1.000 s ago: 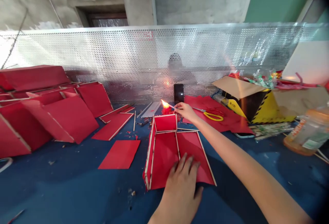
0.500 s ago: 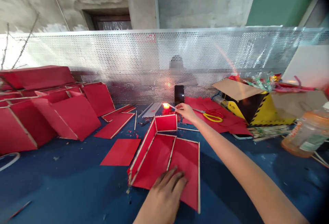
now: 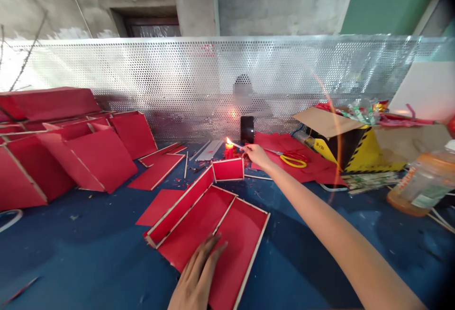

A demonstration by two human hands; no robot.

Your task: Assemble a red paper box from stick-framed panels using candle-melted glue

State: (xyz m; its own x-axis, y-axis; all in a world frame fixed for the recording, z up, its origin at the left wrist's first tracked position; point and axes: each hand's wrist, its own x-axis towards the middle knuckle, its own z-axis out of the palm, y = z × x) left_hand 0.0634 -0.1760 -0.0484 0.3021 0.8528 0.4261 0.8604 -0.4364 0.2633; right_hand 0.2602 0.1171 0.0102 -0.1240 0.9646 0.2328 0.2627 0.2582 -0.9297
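Our right hand (image 3: 256,155) pinches one thin stick (image 3: 236,145), its tip at the flame of the single red candle (image 3: 229,149). Our left hand (image 3: 197,279) lies flat with fingers spread on the red paper frame (image 3: 209,217), which sits on the blue bench (image 3: 88,248) just in front of the candle. Right of the candle lie one pair of yellow scissors (image 3: 294,160) and one black-and-yellow box (image 3: 343,146); behind it stands one dark phone (image 3: 247,129). Left of the candle lean several finished red frames (image 3: 88,156).
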